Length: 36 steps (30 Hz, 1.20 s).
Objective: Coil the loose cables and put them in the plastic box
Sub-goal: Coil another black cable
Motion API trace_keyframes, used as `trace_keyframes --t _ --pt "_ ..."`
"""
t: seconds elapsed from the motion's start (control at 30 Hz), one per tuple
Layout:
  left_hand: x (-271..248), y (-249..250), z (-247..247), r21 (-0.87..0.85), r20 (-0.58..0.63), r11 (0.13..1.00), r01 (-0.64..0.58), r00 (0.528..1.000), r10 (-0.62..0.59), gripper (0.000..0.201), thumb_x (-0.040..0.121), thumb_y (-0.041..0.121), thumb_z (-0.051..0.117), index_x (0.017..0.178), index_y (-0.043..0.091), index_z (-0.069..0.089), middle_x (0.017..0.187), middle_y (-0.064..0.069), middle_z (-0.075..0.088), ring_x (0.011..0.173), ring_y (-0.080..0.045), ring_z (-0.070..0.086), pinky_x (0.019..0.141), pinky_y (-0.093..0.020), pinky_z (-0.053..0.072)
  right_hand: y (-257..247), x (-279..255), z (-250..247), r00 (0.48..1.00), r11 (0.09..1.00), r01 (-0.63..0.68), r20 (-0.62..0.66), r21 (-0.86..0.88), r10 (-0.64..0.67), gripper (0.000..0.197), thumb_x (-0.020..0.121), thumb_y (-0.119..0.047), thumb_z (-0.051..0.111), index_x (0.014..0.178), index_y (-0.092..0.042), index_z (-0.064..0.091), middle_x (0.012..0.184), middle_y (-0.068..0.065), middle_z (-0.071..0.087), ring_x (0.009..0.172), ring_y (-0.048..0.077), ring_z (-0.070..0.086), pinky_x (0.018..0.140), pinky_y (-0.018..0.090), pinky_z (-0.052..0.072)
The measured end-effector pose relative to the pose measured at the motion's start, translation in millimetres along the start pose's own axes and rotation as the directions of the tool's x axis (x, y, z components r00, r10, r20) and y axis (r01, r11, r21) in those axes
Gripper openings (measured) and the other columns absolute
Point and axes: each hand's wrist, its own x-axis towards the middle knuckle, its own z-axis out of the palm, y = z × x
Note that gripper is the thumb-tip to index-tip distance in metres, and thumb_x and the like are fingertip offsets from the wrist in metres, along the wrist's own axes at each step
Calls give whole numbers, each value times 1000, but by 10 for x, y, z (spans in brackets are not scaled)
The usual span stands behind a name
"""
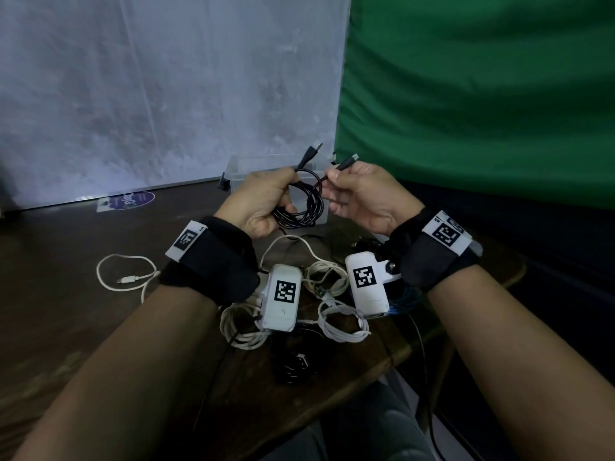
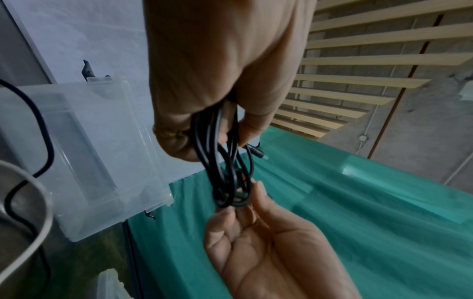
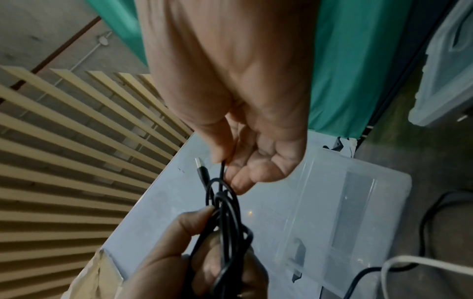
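- Left hand [image 1: 263,201] grips the coiled black cable [image 1: 307,207]; right hand [image 1: 361,194] pinches its plug end, above the clear box [image 1: 234,171].
- White cables [image 1: 342,324] lie on the worktop [image 1: 66,314].
- Sticker [image 1: 133,199] writing is unreadable.

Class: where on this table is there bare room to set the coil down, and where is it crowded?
Bare wood lies on the table's left, beyond the lone white cable. Crowded: the middle, where white cables and black cables tangle in front of the box.
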Motion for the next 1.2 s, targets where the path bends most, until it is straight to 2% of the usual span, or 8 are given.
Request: trace_keyframes --t 0.2,0.3,0.43,0.7,0.87,0.97,1.03,1.2 --pt "-25 30 -7 -43 22 999 19 1000 -18 31 94 5 48 64 11 44 34 5 32 26 -7 30 35 -12 33 25 15 5 999 985 -33 24 171 29 17 99 -6 43 86 -9 54 69 1 69 62 7 68 60 23 56" --pt "-33 39 2 -94 64 995 43 997 -37 30 97 12 47 67 11 46 35 5 40 26 -7 35 35 -14 39 7 14 2 999 968 -43 25 246 38 24 100 -8 40 83 -7 57 69 0 69 63 7 66 62 23 52" --pt "52 15 -20 -84 24 996 34 999 -32 27 96 16 52 71 12 44 39 2 34 29 -10 34 39 -20 44 -17 30 -8 1000 964 -24 -2 266 25 11 99 -13 47 101 -7 55 67 -4 67 60 5 63 59 20 49" --pt "80 -39 -28 20 -8 1000 15 1000 -15 24 93 10 54 70 10 47 36 3 34 28 -9 33 36 -17 39 -50 -8 -8 992 992 122 42 -25 -121 11 95 -10 53 90 -13 61 74 0 65 62 9 59 68 26 49" --pt "148 -109 -28 76 -6 997 21 1000 -20 23 93 10 53 72 11 47 42 -1 34 28 -11 34 36 -16 38 -68 17 9 973 910 224 18 -348 -232 15 85 -3 65 72 -11 68 68 4 65 71 20 60 79 43 51" --pt "165 -113 -29 60 5 997 42 999 -43 19 94 10 51 75 11 49 56 -6 38 28 -10 34 36 -13 35 -78 32 -5 946 825 281 -5 -490 -325 7 74 3 68 68 2 68 63 10 64 60 17 56 60 29 49" --pt "175 -104 -43 39 -4 998 55 998 -55 20 94 9 49 75 11 48 49 -2 38 27 -9 31 35 -12 33 -79 22 -17 935 774 294 2 -560 -354 4 71 5 69 70 9 67 61 12 62 53 11 52 52 21 45" --pt "163 -102 -47 39 -24 997 62 998 -61 24 95 8 47 71 10 46 35 2 32 24 -9 30 36 -11 35 -64 25 -10 934 709 299 43 -639 -355 4 69 5 70 67 6 66 63 9 64 53 5 54 54 18 46"
